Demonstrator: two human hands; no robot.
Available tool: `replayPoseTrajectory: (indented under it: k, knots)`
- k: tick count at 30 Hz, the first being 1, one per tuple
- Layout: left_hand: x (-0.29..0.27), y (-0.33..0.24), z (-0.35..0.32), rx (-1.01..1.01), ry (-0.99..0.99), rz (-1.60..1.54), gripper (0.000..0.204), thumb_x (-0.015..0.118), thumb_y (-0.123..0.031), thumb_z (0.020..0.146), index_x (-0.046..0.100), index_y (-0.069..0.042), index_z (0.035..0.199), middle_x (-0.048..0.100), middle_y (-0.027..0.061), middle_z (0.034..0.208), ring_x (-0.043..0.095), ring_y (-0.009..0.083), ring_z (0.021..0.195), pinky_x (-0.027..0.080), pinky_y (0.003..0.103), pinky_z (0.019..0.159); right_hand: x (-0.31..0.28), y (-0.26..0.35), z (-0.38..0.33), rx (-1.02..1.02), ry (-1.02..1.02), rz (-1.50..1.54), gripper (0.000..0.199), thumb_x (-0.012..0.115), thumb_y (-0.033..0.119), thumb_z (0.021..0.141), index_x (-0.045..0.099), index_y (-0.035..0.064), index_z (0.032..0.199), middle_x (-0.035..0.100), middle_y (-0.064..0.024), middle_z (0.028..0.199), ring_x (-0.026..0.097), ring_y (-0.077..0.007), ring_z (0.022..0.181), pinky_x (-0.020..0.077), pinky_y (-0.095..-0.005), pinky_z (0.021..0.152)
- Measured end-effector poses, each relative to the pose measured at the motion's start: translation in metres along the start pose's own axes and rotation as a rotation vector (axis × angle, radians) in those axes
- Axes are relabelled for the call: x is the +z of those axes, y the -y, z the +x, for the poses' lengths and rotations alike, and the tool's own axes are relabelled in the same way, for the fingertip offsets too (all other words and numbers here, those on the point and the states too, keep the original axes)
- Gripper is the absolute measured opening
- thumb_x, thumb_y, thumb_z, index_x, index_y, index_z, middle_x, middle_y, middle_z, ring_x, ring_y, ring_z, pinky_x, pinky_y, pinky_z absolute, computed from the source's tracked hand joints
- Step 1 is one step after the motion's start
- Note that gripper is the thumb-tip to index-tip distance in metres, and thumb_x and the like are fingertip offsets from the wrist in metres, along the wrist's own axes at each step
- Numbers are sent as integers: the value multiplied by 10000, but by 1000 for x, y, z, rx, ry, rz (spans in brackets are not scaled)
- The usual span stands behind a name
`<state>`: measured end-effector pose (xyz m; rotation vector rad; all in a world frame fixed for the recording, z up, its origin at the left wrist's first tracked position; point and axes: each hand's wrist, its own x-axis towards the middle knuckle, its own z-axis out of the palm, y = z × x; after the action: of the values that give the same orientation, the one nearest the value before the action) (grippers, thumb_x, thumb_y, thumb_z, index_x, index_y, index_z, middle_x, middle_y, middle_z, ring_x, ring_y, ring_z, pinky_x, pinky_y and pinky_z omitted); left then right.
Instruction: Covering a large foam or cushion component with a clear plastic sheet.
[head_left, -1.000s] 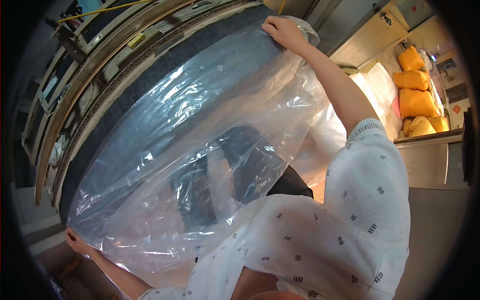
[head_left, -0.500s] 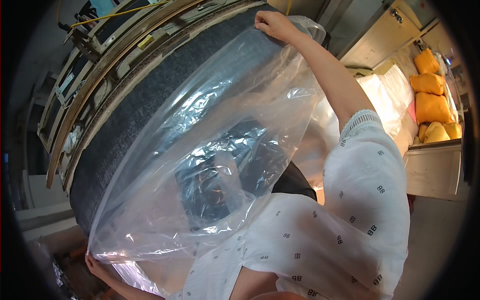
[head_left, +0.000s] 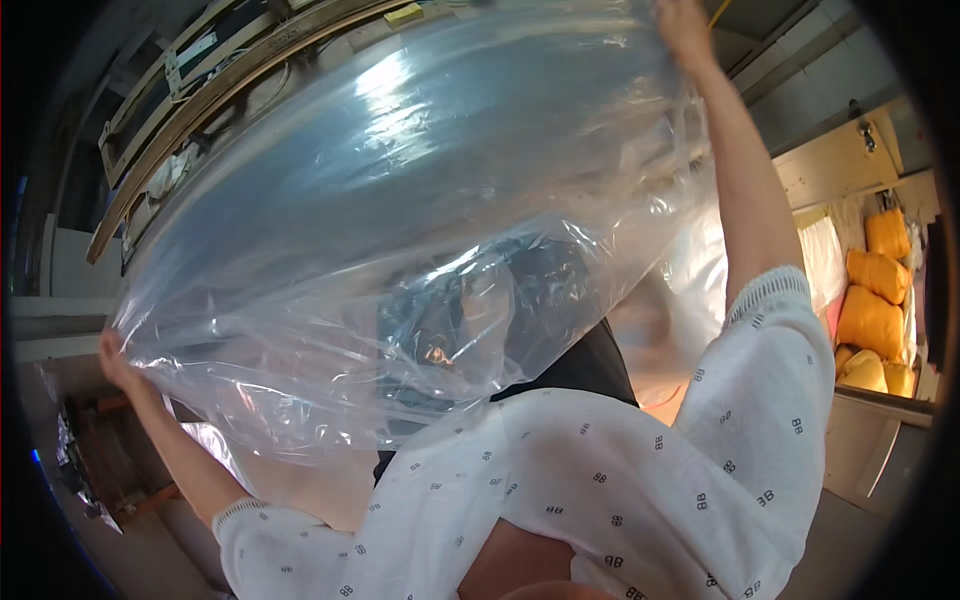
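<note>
Both hands grasp a big clear plastic bag (head_left: 400,250), stretched wide between them. The left hand (head_left: 118,358) pinches its lower corner; the right hand (head_left: 684,30) grips its top edge overhead. Yellow sacks (head_left: 872,305) lie below the right arm.

plastic bag (head_left: 400,230) over tyre, sacks (head_left: 875,300) right

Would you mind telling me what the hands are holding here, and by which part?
Both hold a large clear plastic bag spread wide: the left hand grips its lower-left edge, and the right hand grips its upper-right edge, arm raised.
</note>
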<state>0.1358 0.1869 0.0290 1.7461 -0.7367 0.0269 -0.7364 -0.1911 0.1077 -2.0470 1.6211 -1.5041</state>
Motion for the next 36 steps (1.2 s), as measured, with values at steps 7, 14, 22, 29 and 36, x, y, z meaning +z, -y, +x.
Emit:
replayPoseTrajectory:
  k: [7, 14, 22, 29, 36]
  knots:
    - [99, 46, 57, 18, -15, 523, 376, 595, -367, 824, 639, -53, 1025, 645, 62, 966, 570, 130, 898, 419, 247, 790, 60, -109, -10, 92, -91, 166, 144, 552, 131, 827, 574, 14, 909, 623, -51, 772, 560, -123, 704, 440, -257, 671]
    - [124, 28, 74, 5, 70, 317, 377, 580, -370, 824, 647, -66, 1036, 649, 49, 985, 576, 143, 900, 410, 245, 816, 89, -124, 20, 76, -71, -16, 191, 561, 187, 817, 590, 22, 910, 617, -104, 835, 577, -212, 778, 441, -305, 727]
    - [140, 27, 76, 30, -61, 483, 437, 637, -385, 753, 647, -4, 968, 642, 106, 943, 572, 203, 866, 416, 287, 817, 85, -122, 27, 51, -63, -239, 272, 624, 249, 735, 591, 16, 871, 555, -161, 883, 520, -288, 868, 419, -340, 776]
    - [124, 59, 97, 42, -73, 555, 426, 578, -370, 785, 630, 27, 932, 633, 113, 897, 564, 209, 844, 418, 301, 803, 94, -130, 31, 109, -207, -292, 382, 639, 308, 697, 554, -13, 886, 499, -204, 970, 460, -320, 950, 377, -368, 847]
    - [134, 45, 87, -300, 80, -159, 235, 471, -265, 848, 585, -78, 764, 532, 2, 726, 459, 82, 623, 336, 217, 535, 76, -155, 37, -2, -180, -223, 381, 528, 314, 800, 562, -27, 966, 527, -208, 974, 434, -343, 997, 345, -382, 873]
